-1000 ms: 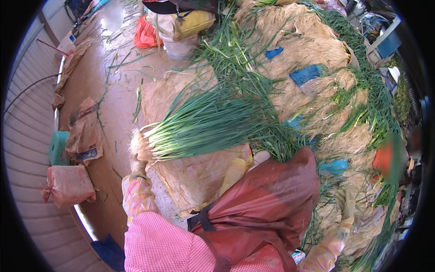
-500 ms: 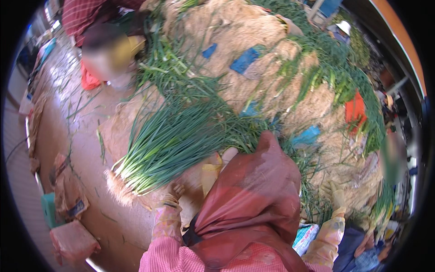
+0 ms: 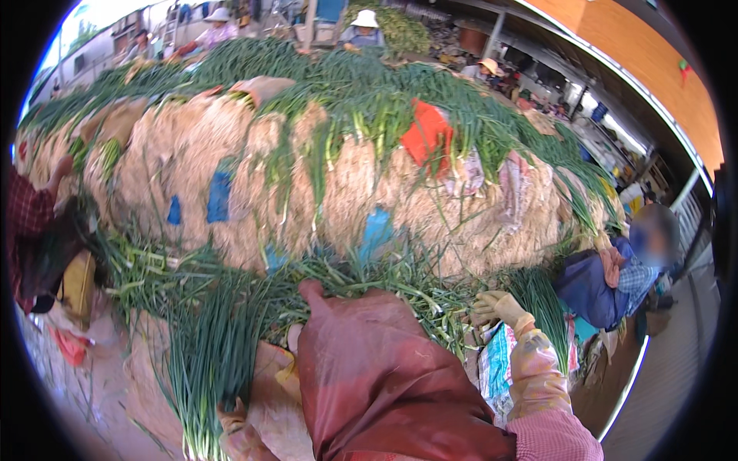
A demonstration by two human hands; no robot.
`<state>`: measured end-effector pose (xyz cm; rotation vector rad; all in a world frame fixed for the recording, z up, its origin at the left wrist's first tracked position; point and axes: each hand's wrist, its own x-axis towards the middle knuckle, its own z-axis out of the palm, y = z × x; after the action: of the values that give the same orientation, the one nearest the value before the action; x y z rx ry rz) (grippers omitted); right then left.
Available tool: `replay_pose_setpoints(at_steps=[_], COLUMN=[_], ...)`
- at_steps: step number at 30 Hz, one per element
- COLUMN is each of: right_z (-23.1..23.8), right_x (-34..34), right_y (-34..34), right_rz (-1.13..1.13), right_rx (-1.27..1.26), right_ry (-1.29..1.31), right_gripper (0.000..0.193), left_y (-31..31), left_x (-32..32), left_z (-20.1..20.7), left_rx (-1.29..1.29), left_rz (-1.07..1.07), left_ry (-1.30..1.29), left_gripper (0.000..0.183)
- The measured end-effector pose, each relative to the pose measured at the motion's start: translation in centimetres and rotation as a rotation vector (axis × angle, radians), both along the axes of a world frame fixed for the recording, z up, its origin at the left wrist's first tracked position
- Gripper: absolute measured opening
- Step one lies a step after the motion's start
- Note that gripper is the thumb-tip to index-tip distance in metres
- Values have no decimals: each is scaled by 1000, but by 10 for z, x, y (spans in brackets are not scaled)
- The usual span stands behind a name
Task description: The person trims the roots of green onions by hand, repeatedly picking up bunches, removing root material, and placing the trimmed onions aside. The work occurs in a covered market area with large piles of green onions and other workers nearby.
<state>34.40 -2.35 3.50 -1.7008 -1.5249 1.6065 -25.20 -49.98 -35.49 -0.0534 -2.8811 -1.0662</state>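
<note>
A bunch of spring onions [image 3: 211, 353] lies to the left of my red apron [image 3: 384, 361], green tops pointing away from me and white stems toward me. Beside its stems is my left hand [image 3: 233, 419], gloved, fingers apart and nothing gripped; whether it touches the stems I cannot tell. Over on the right, my right hand [image 3: 498, 309] in a pale yellow glove hovers over or rests on loose green leaves [image 3: 438, 311], its fingers spread and holding nothing. A long heap of spring onions [image 3: 254, 65] stretches across in front, its tan roots [image 3: 184, 146] facing me.
A co-worker in a checked sleeve [image 3: 31, 211] is at the left edge, another in dark blue [image 3: 596, 280] at the right. A red cloth [image 3: 427, 134] and blue scraps [image 3: 377, 230] lie on the heap. A printed sack [image 3: 498, 357] sits below my right hand. More people work behind.
My view has swung to the right and up, showing more of the heap and the people behind it. Both hands stay apart, the left near the spring onion stems, the right over leaves.
</note>
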Motion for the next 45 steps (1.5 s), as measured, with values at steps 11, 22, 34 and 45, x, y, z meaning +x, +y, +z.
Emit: replay_pose_setpoints(at_steps=[11,22,34,45], right_z=[-35,-143,-36,52], right_x=[11,50,-2,-146], right_y=[12,41,88,323], right_rz=[34,64,142,-103], right_rx=[-6,-65,567,1033], right_ry=[12,155,-688,-663], right_gripper=[47,38,32,50], left_y=[176,390,507,520], left_x=[4,145,233,223], left_z=[123,448,365,384], left_rx=[1726,1537,1071,1066], left_rz=[277,-1209,-800,-801], left_ry=[-1323,-858,-1359,-1370], left_gripper=[40,42,29,33])
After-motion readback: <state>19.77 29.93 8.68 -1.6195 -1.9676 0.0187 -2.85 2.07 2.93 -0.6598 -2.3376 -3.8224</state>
